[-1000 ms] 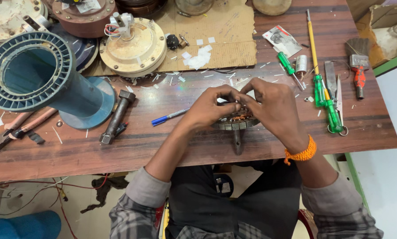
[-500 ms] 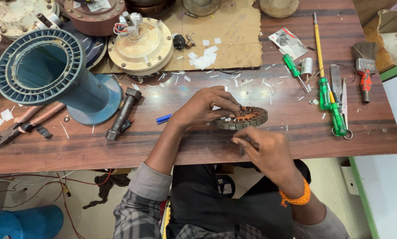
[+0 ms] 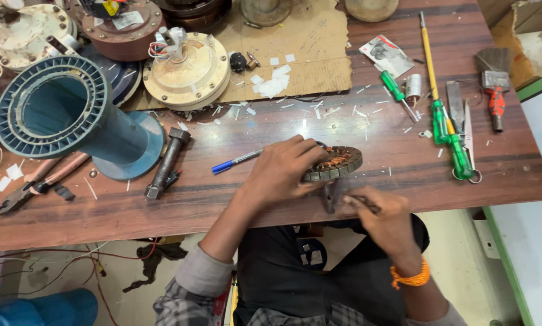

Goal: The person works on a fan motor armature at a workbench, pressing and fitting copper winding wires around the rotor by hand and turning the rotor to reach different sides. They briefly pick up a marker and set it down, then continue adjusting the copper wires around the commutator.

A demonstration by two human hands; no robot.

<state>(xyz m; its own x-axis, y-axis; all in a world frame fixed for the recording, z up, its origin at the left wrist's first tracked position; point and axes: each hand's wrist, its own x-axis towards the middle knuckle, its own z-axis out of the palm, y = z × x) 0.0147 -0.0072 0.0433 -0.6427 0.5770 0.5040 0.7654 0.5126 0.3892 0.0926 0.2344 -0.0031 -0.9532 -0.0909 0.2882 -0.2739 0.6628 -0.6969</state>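
With the right hand [image 3: 384, 212] now drawn back off the round, copper-wound motor stator [image 3: 336, 163] to pinch a thin dark strip at the wooden workbench's [image 3: 367, 193] six o'clock edge, the left hand [image 3: 281, 172] alone clamps the stator, while at ten o'clock the hollow blue plastic spool [image 3: 72, 118] shows nothing inside.

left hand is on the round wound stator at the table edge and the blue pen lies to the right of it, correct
Not quite. The left hand does rest on the round wound stator at the table edge, but the blue pen lies to the left of it in the picture, as the head view shows.
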